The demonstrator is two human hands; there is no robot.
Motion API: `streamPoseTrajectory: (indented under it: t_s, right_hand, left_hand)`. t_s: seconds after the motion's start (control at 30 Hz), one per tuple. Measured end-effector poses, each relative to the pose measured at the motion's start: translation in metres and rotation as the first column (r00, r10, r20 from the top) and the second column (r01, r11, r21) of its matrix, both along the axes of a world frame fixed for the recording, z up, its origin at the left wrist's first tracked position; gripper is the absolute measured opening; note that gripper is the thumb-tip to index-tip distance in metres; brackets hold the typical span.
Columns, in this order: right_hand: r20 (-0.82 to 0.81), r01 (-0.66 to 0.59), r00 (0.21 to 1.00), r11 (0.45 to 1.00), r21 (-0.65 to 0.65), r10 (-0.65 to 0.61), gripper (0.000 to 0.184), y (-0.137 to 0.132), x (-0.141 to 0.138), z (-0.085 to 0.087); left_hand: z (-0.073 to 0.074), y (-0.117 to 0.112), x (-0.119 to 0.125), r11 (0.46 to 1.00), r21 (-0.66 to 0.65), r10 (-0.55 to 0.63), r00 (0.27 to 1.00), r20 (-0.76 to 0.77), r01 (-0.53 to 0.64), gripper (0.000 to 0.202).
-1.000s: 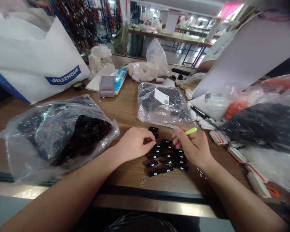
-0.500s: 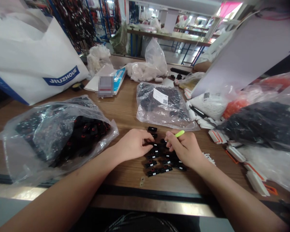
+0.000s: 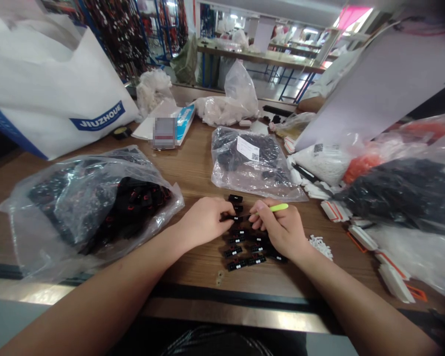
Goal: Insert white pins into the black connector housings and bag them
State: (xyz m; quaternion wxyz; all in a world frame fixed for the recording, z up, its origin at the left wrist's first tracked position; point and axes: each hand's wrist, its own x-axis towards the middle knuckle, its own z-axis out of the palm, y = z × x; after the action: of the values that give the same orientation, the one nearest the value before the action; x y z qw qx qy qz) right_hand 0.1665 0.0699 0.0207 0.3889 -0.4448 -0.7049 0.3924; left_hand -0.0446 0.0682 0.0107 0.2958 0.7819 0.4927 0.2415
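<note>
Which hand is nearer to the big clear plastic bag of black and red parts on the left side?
Left. The left hand is just right of the bag; the right hand is farther right.

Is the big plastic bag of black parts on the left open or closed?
Open. The plastic bag lies on its side on the table, its mouth gaping toward the left hand, black-and-red parts showing inside.

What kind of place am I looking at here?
Probably a factory assembly bench: plastic bags of black parts lie on the wooden worktable, rows of small black connectors sit by both hands, and more benches stand behind.
</note>
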Motion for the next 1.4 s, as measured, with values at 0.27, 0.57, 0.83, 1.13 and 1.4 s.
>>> streamPoseTrajectory:
  t_s: [0.27,0.57,0.83,1.13,1.4]
  right_hand:
    - [0.002,0.016,1.0,1.0,0.003,-0.016,0.037,0.0008,0.0003,-0.0023]
    - [0.007,0.007,1.0,0.999,-0.044,-0.007,0.038,0.0021,-0.0017,-0.0026]
    - [0.131,-0.081,0.988,0.996,0.023,0.077,0.036,0.0004,-0.004,-0.0001]
    - [0.009,0.016,1.0,1.0,0.001,-0.016,0.036,-0.0025,-0.0022,-0.0013]
    - [0.021,0.014,1.0,1.0,-0.013,-0.014,0.038,-0.0025,-0.0054,-0.0013]
  left_hand:
    - [0.0016,-0.0008,0.0007,1.0,0.025,0.002,1.0,0.014,-0.002,0.012]
    - [0.0021,-0.001,0.0013,1.0,0.025,0.013,1.0,0.003,-0.013,0.011]
    - [0.0005,0.0006,-0.0005,1.0,0.0,-0.03,0.999,0.026,0.03,0.022]
    - [0.0012,0.0,0.0002,1.0,-0.017,0.0,1.0,0.013,0.001,0.015]
    - [0.002,-0.0003,-0.0005,1.0,-0.02,-0.018,0.999,0.03,0.019,0.019]
